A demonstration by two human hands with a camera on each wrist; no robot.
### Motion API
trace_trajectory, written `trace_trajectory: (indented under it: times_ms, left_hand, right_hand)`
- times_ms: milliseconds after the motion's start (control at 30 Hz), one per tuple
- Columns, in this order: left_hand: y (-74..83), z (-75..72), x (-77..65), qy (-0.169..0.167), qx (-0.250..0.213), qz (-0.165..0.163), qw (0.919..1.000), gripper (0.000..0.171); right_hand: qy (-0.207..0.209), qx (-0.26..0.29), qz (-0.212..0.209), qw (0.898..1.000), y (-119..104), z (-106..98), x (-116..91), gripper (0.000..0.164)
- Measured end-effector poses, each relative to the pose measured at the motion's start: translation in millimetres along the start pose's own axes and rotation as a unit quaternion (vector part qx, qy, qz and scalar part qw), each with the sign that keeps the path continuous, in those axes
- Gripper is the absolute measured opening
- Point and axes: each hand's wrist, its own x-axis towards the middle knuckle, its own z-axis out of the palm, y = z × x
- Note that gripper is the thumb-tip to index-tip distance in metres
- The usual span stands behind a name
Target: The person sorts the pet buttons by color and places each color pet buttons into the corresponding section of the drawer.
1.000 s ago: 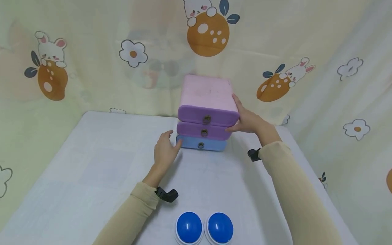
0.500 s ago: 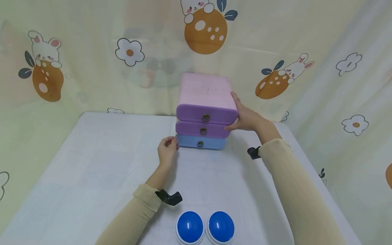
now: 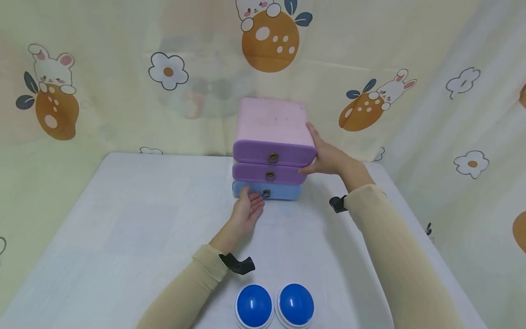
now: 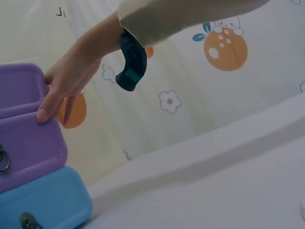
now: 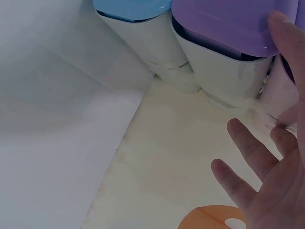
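A small chest of drawers [image 3: 271,121] stands at the back of the table, with a pink top, two purple drawer fronts and a blue bottom drawer [image 3: 283,192]. Each front has a ring pull; the blue drawer's ring pull [image 3: 266,193] is just above my left fingertips. My left hand [image 3: 245,212] is palm up before that drawer, fingers loosely extended; contact with the ring is unclear. My right hand [image 3: 328,157] rests along the chest's right side. Its thumb [image 5: 283,33] presses on the middle purple drawer [image 5: 228,24], while several fingers are spread and fairly straight.
Two blue domed buttons [image 3: 254,306] with white bases sit side by side at the table's near edge. Behind the white table [image 3: 135,219] hangs a cream curtain [image 3: 119,105] printed with rabbits, fruit and flowers. It also covers the right side.
My left hand has moved right from the chest's left edge to the front of the blue drawer, turning palm up. The right hand stays on the chest's side.
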Motion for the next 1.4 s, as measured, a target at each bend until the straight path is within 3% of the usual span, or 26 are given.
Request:
trace_trajectory:
  times_ms: [100, 233, 567, 733, 833, 967, 1133, 1400]
  left_hand:
    - [-1.7, 0.5, 0.9, -0.003, -0.045, -0.019, 0.9988, 0.07]
    - [-4.5, 2.8, 2.6, -0.005, -0.081, -0.015, 0.9965, 0.074]
    - [-10.8, 13.5, 2.4, -0.016, -0.05, -0.017, 0.9985, 0.072]
    - [-12.5, 18.0, 4.0, -0.023, -0.066, -0.027, 0.9972, 0.072]
    - [-15.1, 19.7, 6.7, -0.016, -0.095, -0.025, 0.995, 0.066]
    - [-19.6, 21.3, 11.0, 0.004, -0.123, -0.009, 0.9923, 0.044]
    - [-23.2, 20.6, 13.8, 0.02, -0.117, 0.008, 0.9929, 0.021]
    - [-23.3, 19.2, 11.5, 0.035, -0.083, 0.002, 0.9959, 0.028]
  right_hand:
    - [0.0, 0.0, 0.005, 1.0, -0.3, 0.8, 0.7, 0.137]
    - [-0.002, 0.006, 0.003, 1.0, -1.6, 0.9, 0.4, 0.137]
    - [0.002, 0.023, -0.011, 1.0, 0.3, 0.9, 2.4, 0.137]
    - [0.004, 0.027, -0.012, 1.0, 1.2, 0.9, 1.2, 0.138]
    - [0.003, 0.026, -0.012, 1.0, 0.0, 1.6, 0.5, 0.138]
    - [0.004, 0.024, -0.012, 1.0, -0.9, 2.6, 0.0, 0.137]
    - [0.005, 0.031, -0.017, 0.999, -0.8, 3.2, 0.1, 0.136]
    - [0.003, 0.032, -0.014, 0.999, 0.6, 3.6, 1.0, 0.136]
